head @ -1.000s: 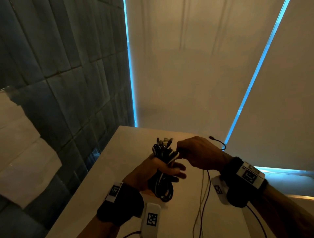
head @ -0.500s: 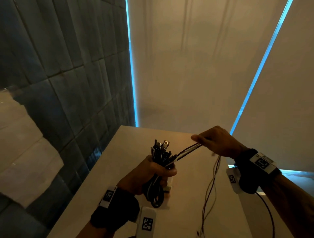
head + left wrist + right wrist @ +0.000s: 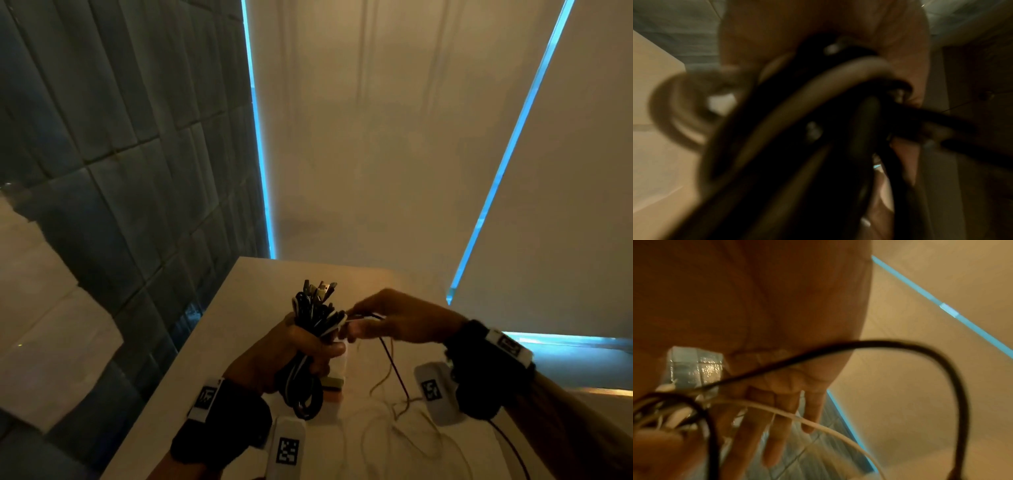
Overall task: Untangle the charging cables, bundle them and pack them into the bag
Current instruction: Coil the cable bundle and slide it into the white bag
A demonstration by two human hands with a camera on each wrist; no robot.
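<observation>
Meanwhile, the cables were being wound into a bundle above the table.

Her left hand (image 3: 291,346) was clenched round the bundle of cables (image 3: 313,320), plugs sticking up, loops hanging below the fist over the middle of the table (image 3: 239,308). The right hand (image 3: 394,322) pinched thin loose cords (image 3: 394,373) right beside the bundle; they trailed down onto the table toward its near edge. To my eye, wrapping those tails snugly round the bundle's waist, under steady tension, would serve best. A small pale block (image 3: 337,368) stood just behind the fist, and slack cord lay looped nearby, liable to snag. No bag was visible.
</observation>
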